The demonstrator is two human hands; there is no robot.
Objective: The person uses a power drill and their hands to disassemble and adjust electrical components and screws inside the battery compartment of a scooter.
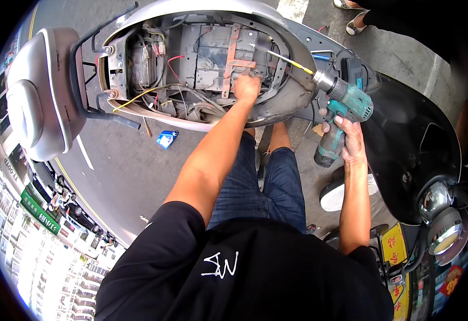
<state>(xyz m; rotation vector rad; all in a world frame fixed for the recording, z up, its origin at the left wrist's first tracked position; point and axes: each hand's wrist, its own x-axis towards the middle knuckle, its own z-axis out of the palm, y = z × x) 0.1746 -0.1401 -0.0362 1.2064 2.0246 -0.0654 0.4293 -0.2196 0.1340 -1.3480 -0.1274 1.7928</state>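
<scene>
The scooter's open underseat compartment [169, 107] holds wiring and dark battery blocks [207, 74] crossed by an orange metal bracket [232, 44]. My left hand [248, 85] rests curled at the bracket's lower part, by the crosspiece; what its fingertips hold is hidden. My right hand [346, 136] grips a teal cordless drill [355, 102] by its handle, right of the compartment. The drill's long bit with a yellow sleeve [301, 68] points up-left over the compartment's right end, toward the upper bracket area.
A silver top box [38, 117] and black rail are at left, a black scooter panel [405, 134] and chrome mirrors at right. A blue packet [167, 139] lies on the pavement [132, 171]. Another person's feet [356, 24] stand at top right. A street with vehicles and buildings is at left.
</scene>
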